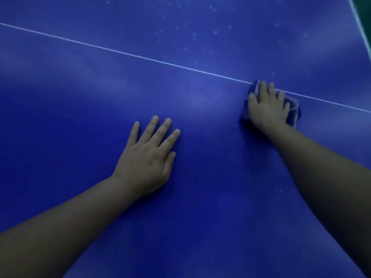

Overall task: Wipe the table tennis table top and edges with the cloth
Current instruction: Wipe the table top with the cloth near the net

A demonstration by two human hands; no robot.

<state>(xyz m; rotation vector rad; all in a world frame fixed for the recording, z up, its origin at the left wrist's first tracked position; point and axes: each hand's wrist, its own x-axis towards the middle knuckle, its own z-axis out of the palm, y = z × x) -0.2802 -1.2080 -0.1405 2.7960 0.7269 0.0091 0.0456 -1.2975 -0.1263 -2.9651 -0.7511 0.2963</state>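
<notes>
A blue table tennis table top [80,97] filled nearly the whole view, seen from above by someone leaning over it. A thin white line [120,52] ran across it, from the far left down toward the near right. Beyond that line, on the far side, small pale specks [194,34] were scattered over the blue. At the far right corner a white edge line [359,19] marked the table's border, with a sliver of dark green beyond it.

Two bare forearms reached in from the near side. The left hand [146,157] lay flat on the table, palm down, fingers straight and slightly spread, holding nothing. The right hand [268,106] was stretched farther out, to the right, pressing down on a folded dark blue cloth [294,109] with a pale trim. Its fingers lay spread over the top of the cloth rather than curled round it. The cloth sat on the table right at the white line, its edges showing around the hand.
</notes>
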